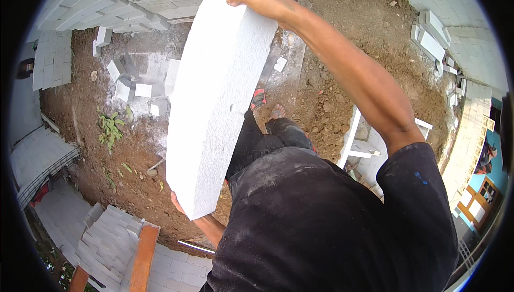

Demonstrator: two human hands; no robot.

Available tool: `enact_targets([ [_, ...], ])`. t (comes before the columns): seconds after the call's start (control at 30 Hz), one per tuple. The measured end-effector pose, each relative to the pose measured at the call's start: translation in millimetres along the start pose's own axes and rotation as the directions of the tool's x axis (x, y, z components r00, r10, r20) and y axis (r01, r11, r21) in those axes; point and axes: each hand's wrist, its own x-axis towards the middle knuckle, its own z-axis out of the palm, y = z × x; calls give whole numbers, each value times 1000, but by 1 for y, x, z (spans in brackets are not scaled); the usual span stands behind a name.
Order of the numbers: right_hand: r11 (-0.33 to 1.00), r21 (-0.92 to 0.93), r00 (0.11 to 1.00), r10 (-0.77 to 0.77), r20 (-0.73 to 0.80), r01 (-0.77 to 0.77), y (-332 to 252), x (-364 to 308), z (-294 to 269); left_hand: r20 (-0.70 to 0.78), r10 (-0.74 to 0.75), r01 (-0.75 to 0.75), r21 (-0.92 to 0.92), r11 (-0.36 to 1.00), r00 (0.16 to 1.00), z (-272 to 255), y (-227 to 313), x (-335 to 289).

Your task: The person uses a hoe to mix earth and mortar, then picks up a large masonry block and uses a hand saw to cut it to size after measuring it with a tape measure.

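A large white lightweight concrete block (206,104) with a rough, pitted side is held tilted in front of my body, off the ground. My right hand (262,0) grips its far upper end, thumb over the face and fingers across the end edge. My left hand (177,202) supports the near lower end; only some fingertips show past the edge, and the block hides the rest. Both arms are spread along the length of the block. Below it, part of my legs and one bare foot (278,111) show on the dirt.
Loose block pieces (123,88) lie on the dusty ground at left, near a leafy plant (110,129). More white blocks (431,35) lean by the right wall. A white frame (350,137) stands right of my legs, and an orange-brown beam (144,257) is at lower left.
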Motion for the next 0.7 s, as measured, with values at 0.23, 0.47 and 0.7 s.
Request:
enact_targets([
  [0.23,756,293,752,641,-152,-585,224,-168,-43,-154,-302,338,365,867,941,16,18,8],
  [0.47,489,601,446,864,-234,-632,411,-321,-17,-189,-606,610,485,626,773,6,-44,161],
  [0.7,512,521,341,854,-393,-683,516,-352,16,-141,-720,629,617,473,680,-32,-178,281],
])
